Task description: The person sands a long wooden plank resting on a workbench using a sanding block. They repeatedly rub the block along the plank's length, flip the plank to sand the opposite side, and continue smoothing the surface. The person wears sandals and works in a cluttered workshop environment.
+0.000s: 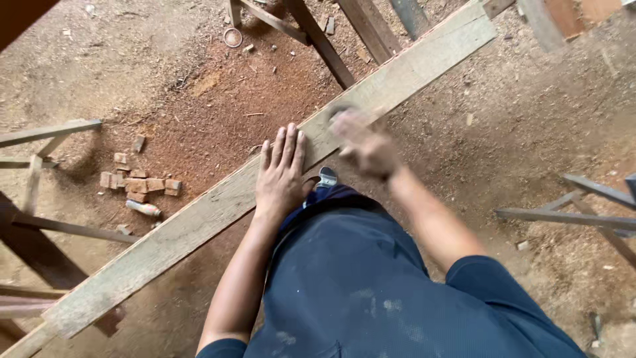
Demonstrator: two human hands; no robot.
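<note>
Long plank [199, 219] is steadied by left hand [281, 174] pressed flat, fingers spread, mid-board; right hand [368, 147] is blurred, grip cannot be told, a dark object seemingly rubbed on plank

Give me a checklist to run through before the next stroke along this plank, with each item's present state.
1. Left hand flat on the long plank, steadying it: ok.
2. Right hand on the plank: ok, though blurred.
3. What the right hand holds: cannot tell.
4. Left fingers away from the right hand: ok, a gap shows.
5. Plank supports at both ends: cannot tell.
6. Footing: not ok, wood offcuts and sawdust lie on the floor.
</note>
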